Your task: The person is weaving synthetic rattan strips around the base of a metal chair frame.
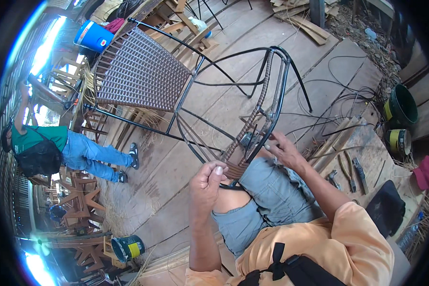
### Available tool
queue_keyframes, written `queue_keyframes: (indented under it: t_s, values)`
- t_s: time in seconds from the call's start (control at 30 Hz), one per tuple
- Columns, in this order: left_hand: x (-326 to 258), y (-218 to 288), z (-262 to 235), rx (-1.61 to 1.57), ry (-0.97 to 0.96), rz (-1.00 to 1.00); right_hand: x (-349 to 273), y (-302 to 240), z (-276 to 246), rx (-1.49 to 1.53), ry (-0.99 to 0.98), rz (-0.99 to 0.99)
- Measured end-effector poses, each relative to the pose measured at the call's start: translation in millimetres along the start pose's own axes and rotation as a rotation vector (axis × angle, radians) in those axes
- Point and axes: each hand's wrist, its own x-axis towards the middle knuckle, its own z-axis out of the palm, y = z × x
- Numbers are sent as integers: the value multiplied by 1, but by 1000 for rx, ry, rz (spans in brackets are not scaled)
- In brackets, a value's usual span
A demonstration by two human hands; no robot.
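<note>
A black metal chair frame (275, 125) leans across my lap, its back panel (143, 71) woven in brown strands. Brown strand is wound along the seat rail (248, 125) and packed in tight turns at the corner (235, 170) over my knee. My left hand (207, 180) is closed beside that corner, thumb pressed against the curled fingers; loose brown strands (195, 136) run down toward it. My right hand (283, 150) is at the frame's right side, fingers apart and slightly bent, fingertips close to the tube. Part of its grip side is hidden.
Pliers (348, 174) and other hand tools lie on a wooden board (374, 159) at right, beside a black cap (386, 207). Green buckets (401, 106) stand beyond. Loose black strands (338, 102) trail over the floor. A person in green (45, 145) stands at left near wooden frames (81, 205).
</note>
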Motion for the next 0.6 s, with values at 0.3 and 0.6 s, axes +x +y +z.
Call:
queue_keyframes:
  t_s: [0.3, 0.6]
  values:
    - [-25, -27, 27, -115, -243, -102, -8, 90, -24, -351, -53, 315]
    - [-19, -68, 102, -86, -390, -250, -56, 78, -94, 256, 468, 325]
